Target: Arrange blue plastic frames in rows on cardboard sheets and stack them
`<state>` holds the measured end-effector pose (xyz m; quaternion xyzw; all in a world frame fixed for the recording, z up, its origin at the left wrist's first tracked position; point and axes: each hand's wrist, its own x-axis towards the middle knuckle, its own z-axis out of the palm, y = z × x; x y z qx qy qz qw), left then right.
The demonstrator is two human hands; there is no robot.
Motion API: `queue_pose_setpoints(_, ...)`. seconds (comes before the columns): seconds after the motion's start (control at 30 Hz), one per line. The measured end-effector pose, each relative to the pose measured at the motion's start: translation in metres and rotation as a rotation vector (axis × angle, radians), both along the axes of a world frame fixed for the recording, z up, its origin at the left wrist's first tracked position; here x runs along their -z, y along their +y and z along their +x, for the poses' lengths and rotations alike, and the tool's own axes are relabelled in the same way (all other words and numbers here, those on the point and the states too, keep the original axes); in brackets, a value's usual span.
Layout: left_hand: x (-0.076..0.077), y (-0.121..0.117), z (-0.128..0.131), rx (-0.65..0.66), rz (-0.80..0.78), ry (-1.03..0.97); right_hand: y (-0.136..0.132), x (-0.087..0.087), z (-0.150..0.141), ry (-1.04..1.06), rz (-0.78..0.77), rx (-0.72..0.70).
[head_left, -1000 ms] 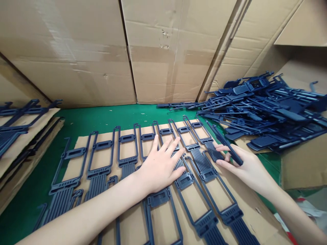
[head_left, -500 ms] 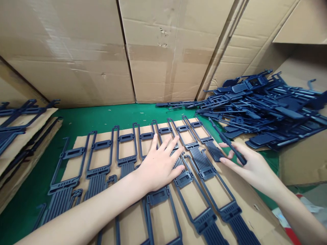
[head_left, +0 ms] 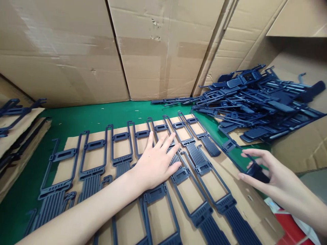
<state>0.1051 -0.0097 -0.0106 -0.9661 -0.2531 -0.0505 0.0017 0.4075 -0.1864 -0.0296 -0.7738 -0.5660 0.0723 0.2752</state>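
Observation:
My left hand (head_left: pixel 158 161) lies flat, fingers spread, over dark blue plastic frames with ribbed paddle ends, near the middle of a cardboard sheet (head_left: pixel 138 221). Several such frames (head_left: pixel 95 156) lie side by side in two rows on the sheet, hooked ends pointing away from me. At the sheet's right edge, my right hand (head_left: pixel 273 177) pinches one more plastic frame (head_left: pixel 230 145) between thumb and fingers near its paddle end. That frame's open rectangular part reaches away to the left, its far end close to the heap. Part of its paddle is hidden by my fingers.
A tangled heap of similar frames (head_left: pixel 255 102) fills the back right. Stacked cardboard layers (head_left: pixel 22 149) with frames between them stand at the left. Large cardboard boxes (head_left: pixel 158 51) wall off the back of the green table (head_left: pixel 102 114). Something red and white (head_left: pixel 291 221) sits at lower right.
My right hand has moved right and slightly toward me, and the frame in it has turned from edge-on to show its open face. My left hand has hardly moved; the view has shifted slightly.

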Motion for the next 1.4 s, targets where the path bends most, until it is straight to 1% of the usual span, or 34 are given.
queue_pose_setpoints(0.17, -0.001, 0.000, 0.000, 0.001, -0.002, 0.002, -0.007, 0.000, -0.018, -0.054, -0.074, 0.030)
queue_pose_setpoints(0.27, -0.001, 0.000, 0.000, 0.006, -0.001, 0.002, -0.005, -0.004, -0.031, -0.078, -0.117, 0.068)
queue_pose_setpoints(0.37, -0.001, 0.000, 0.001, 0.005, -0.001, 0.004, -0.002, -0.004, -0.038, -0.105, -0.157, 0.097)
queue_pose_setpoints(0.47, -0.001, 0.000, 0.001, 0.007, -0.002, 0.000, -0.001, -0.004, -0.040, -0.165, -0.137, 0.083)
queue_pose_setpoints(0.57, -0.001, 0.000, 0.002, 0.011, -0.001, -0.005, -0.002, -0.004, -0.041, -0.214, -0.105, 0.028)
queue_pose_setpoints(0.7, -0.001, 0.001, 0.001, 0.010, -0.002, 0.006, -0.005, -0.006, -0.046, -0.228, -0.124, 0.007)
queue_pose_setpoints(0.9, -0.002, 0.000, 0.000, 0.008, -0.003, 0.007, -0.008, -0.008, -0.051, -0.206, -0.120, -0.010)
queue_pose_setpoints(1.17, 0.000, 0.000, 0.001, 0.011, 0.006, 0.002, -0.009, -0.006, -0.047, -0.191, -0.116, -0.026)
queue_pose_setpoints(1.4, -0.002, 0.000, 0.001, 0.009, -0.004, 0.011, -0.004, -0.003, -0.043, -0.139, -0.127, 0.016)
